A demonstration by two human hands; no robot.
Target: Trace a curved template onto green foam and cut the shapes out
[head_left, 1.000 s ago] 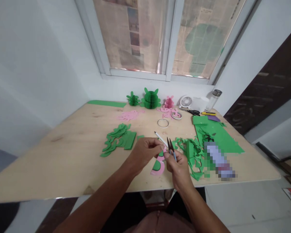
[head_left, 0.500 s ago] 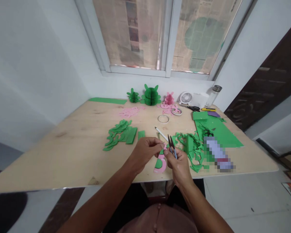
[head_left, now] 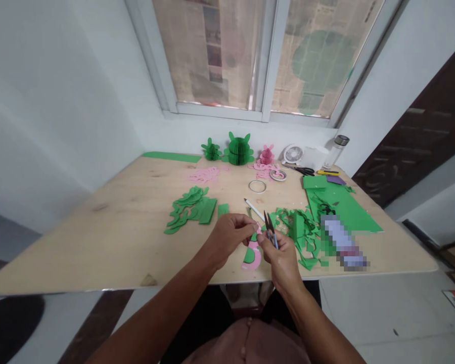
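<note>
Near the table's front edge, my left hand (head_left: 233, 233) is closed in a pinch on a small pink paper cutout (head_left: 259, 228), mostly hidden by the fingers. My right hand (head_left: 282, 255) is wrapped round scissors (head_left: 271, 228) with blue handles, their dark blades pointing up and away from me. Its thumb and fingertip are close to the pink cutout; whether they touch it I cannot tell. Below the fingers lies a curved pink paper piece (head_left: 255, 260) beside a green one (head_left: 249, 255). A white pen (head_left: 255, 209) rests just beyond my hands.
Green cutouts (head_left: 187, 206) lie left, green scraps (head_left: 307, 235) right, with green sheets (head_left: 349, 207) behind. Pink scraps (head_left: 205, 175), tape rolls (head_left: 278, 175), black scissors (head_left: 306, 171) and a yellow cutter (head_left: 328, 173) lie farther back. Paper honeycomb figures (head_left: 238, 150), a fan (head_left: 293, 153) and a bottle (head_left: 335, 151) stand by the wall.
The view has shifted slightly, so the table's things appear a little farther right. Both hands keep nearly the same pose, with the scissors and pink paper still held.
</note>
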